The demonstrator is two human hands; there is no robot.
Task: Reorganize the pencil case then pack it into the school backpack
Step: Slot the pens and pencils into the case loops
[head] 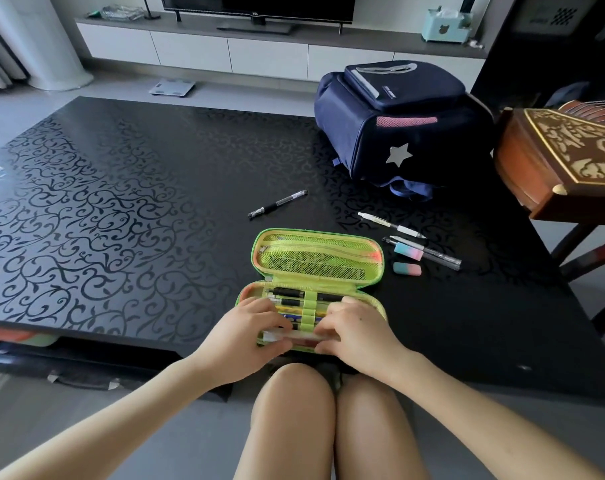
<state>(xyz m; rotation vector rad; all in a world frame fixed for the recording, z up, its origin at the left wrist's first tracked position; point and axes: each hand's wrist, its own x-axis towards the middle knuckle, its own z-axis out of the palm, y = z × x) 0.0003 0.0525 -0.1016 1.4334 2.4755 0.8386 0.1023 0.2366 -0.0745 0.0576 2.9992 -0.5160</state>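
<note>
Pinching a pale pen with both hands' fingers clamped on it, left hand and right hand work over the open green pencil case on the table

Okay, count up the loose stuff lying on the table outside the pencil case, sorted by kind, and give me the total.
Pens: 3, a black pen, a white pen, a clear pen
Erasers: 2, upper eraser, lower eraser
Total: 5
</note>
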